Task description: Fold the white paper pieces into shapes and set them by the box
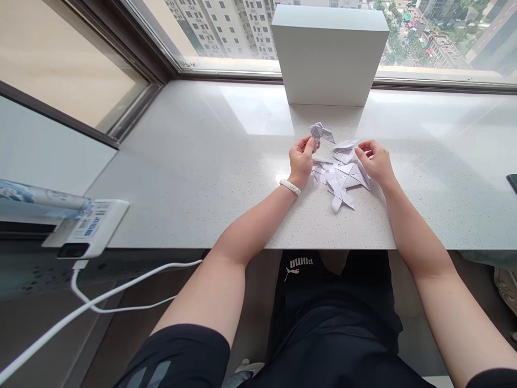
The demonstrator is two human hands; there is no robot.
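Note:
My left hand (302, 159), with a white band on its wrist, is closed on a folded white paper model (318, 131) made of joined pieces, held above the counter. My right hand (375, 159) is at the right side of a pile of folded paper pieces (343, 178). Its thumb and fingers are pinched at the end of a flat, pointed folded paper piece (346, 145) at the top of the pile. Several units overlap in the pile, and a cross-shaped one (341, 199) lies nearest to me.
A white box (331, 64) stands upright behind my hands against the window. On the left, a white power bank (95, 229) with a white cable (133, 280) sits at the counter's (194, 178) edge beside a patterned tube (40, 196). A dark device (512, 182) lies at far right.

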